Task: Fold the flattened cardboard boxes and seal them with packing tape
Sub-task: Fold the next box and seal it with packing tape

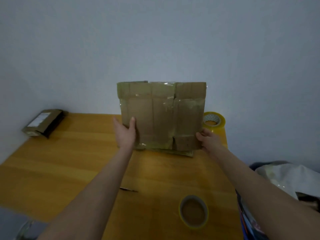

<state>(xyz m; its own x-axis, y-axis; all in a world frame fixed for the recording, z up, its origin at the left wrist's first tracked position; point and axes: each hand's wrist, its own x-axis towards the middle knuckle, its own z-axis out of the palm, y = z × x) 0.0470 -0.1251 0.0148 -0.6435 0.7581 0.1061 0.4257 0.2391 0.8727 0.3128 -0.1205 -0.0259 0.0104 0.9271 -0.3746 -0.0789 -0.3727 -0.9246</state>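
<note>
Grip of left hand point(125, 134) and right hand point(208, 140) clasps the upright flattened box point(161, 115) between them.

We take this for an ordinary room in a home, set up for packing. A wooden table point(52, 170) stands against a bare pale wall point(155, 40). On it lie a taped parcel point(44, 122) bearing a label, a yellow tape roll point(214, 121) at the far edge and a second tape roll point(194, 211) nearer us. Beside the table's right edge sits a white bundle point(290, 177), perhaps bedding or bags; the blur there hides which.
</note>
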